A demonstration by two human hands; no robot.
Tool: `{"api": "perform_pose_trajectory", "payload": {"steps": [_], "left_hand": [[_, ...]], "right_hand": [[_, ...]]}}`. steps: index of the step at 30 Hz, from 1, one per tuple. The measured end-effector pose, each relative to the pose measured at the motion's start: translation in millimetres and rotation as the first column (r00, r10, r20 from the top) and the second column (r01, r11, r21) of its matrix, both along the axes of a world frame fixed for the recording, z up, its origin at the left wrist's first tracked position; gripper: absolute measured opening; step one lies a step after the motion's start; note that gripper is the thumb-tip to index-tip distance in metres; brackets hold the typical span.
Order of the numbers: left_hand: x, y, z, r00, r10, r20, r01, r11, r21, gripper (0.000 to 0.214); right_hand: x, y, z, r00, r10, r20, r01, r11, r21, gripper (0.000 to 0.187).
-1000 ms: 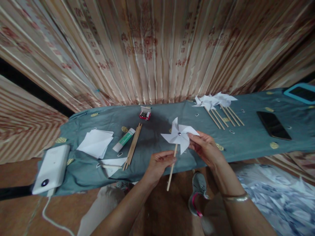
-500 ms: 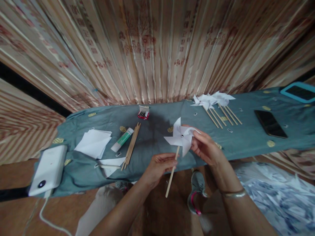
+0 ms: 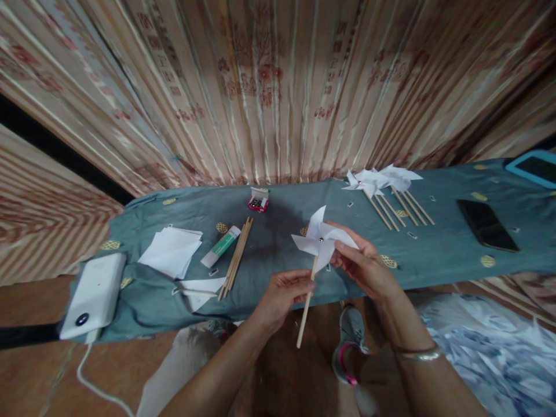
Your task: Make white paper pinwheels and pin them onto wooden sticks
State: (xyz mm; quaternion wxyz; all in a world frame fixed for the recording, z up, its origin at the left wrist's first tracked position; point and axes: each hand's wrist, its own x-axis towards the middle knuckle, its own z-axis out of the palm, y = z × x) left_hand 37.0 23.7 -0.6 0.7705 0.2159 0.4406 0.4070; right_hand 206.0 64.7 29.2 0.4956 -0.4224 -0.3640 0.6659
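A white paper pinwheel (image 3: 320, 246) with a shiny pin at its centre is held up over the near edge of the cloth. My left hand (image 3: 284, 295) pinches its wooden stick (image 3: 305, 315) just below the paper blades. At the right side, my right hand (image 3: 360, 260) has its thumb on one blade and its fingers behind the paper. Several finished pinwheels (image 3: 369, 180) lie together at the back right, sticks pointing toward me. Left of my hands are loose wooden sticks (image 3: 237, 258), and behind them a small red open box of pins (image 3: 259, 201).
Left on the green cloth (image 3: 278, 243) lie a stack of white paper (image 3: 169, 252), a green-and-white glue tube (image 3: 220, 246), a folded paper piece (image 3: 200, 292) and a white power bank (image 3: 93, 296) with a cable. A black phone (image 3: 486, 225) and a blue-framed device (image 3: 532, 168) lie right.
The pinwheel's blades have turned slightly, and my right thumb has shifted inward on a blade. My left hand keeps its hold on the stick. The view has shifted a little left.
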Motion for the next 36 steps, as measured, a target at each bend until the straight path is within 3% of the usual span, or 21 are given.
{"api": "perform_pose_trajectory", "payload": {"steps": [18,36], "left_hand": [[-2,2,2.3,0.997,0.073,0.003,-0.073,0.997,0.007,0.044],[-3,4,-0.4,0.993,0.101,-0.053,-0.097,0.992,0.083,0.042]], "right_hand": [[-7,-3,-8.5,0.992,-0.025,0.126,0.007,0.989,0.147,0.051],[-4,0,-13.3,0.992,-0.098,0.075,0.090,0.990,0.113,0.043]]}}
